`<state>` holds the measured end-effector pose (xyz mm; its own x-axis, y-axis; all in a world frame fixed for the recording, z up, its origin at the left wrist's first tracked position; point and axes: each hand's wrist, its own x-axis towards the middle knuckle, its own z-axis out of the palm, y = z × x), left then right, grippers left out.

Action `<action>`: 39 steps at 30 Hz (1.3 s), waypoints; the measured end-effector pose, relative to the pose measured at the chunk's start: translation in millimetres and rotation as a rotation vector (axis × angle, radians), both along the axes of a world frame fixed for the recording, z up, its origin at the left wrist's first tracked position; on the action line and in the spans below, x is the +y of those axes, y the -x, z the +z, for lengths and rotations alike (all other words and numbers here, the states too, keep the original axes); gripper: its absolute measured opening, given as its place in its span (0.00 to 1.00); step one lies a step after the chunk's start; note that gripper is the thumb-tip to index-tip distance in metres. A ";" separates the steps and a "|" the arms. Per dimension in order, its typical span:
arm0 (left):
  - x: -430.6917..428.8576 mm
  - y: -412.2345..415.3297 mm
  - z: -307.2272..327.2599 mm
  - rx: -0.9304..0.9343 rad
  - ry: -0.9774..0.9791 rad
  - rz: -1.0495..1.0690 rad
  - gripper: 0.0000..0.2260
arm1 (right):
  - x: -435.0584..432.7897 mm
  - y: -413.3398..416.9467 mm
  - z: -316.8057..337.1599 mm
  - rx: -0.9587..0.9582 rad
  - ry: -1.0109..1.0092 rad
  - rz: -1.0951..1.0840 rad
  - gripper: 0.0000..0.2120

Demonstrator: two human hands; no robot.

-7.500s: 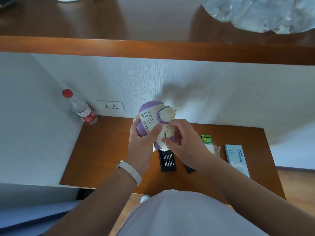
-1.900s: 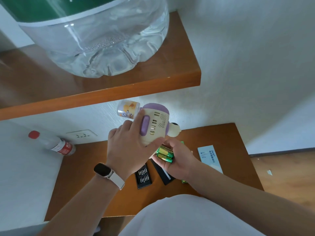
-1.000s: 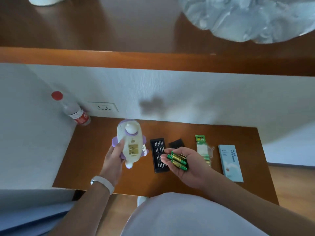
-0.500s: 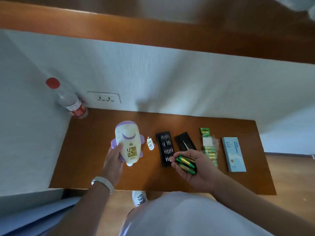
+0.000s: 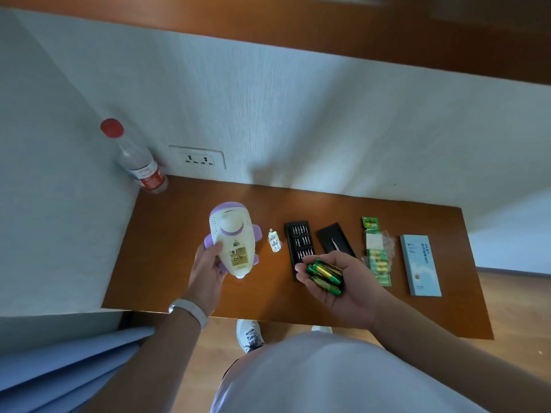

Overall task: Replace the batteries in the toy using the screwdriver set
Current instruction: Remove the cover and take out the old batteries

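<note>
Green batteries [image 5: 324, 275], four by our count, lie cupped in our right hand [image 5: 343, 290] near the desk's [image 5: 167, 248] front edge. Our left hand [image 5: 208, 272] grips the one toy [image 5: 232, 239], left of one bit tray [image 5: 299, 242].

- I see a brown wooden table [image 5: 167, 248], smooth with a soft sheen.
- The white-and-purple rocket-shaped toy [image 5: 229, 234] looks like glossy plastic.
- The green-and-gold cylindrical batteries [image 5: 325, 274] gleam metallically.
</note>
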<state>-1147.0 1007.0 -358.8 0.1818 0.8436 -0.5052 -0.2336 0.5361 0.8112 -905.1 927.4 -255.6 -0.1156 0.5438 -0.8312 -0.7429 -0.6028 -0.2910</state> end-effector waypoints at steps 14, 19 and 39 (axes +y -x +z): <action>-32.0 6.0 9.6 0.120 0.080 0.158 0.21 | -12.2 -17.4 8.1 0.042 -0.062 0.066 0.10; -65.5 -3.7 11.6 0.164 0.179 0.298 0.12 | -19.6 -30.8 5.7 0.039 -0.071 0.098 0.11; -114.7 -239.7 10.5 1.146 -0.603 -0.718 0.22 | -115.6 -196.6 -10.7 0.097 -0.079 -0.116 0.10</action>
<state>-907.3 892.3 -348.3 0.3946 0.8777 -0.2719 0.8358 -0.2199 0.5030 -708.5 811.8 -266.4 -0.1261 0.6217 -0.7730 -0.8329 -0.4897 -0.2580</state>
